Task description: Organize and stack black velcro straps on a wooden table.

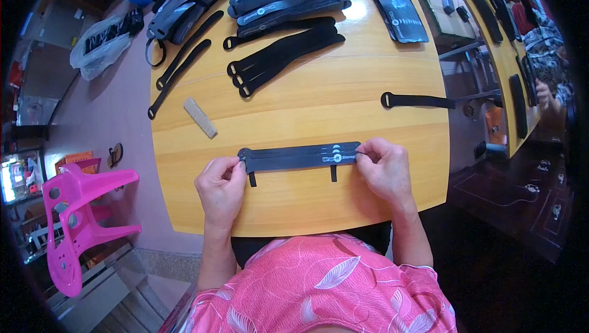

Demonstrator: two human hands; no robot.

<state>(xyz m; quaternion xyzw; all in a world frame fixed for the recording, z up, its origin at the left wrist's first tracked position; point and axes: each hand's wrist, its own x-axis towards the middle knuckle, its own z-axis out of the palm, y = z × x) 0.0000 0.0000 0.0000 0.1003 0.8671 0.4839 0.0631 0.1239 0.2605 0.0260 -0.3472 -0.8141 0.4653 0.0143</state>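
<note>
Left hand and right hand pinch the stacked black straps at opposite ends; uneven pull could, seemingly, skew the stack.

A small assembly workshop: black straps lie sorted in batches on a wooden worktable, with a second strap-laden table beside it.

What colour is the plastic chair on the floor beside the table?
Bright pink: the plastic chair, lying tipped on the floor left of the wooden table. Head view shows it.
</note>
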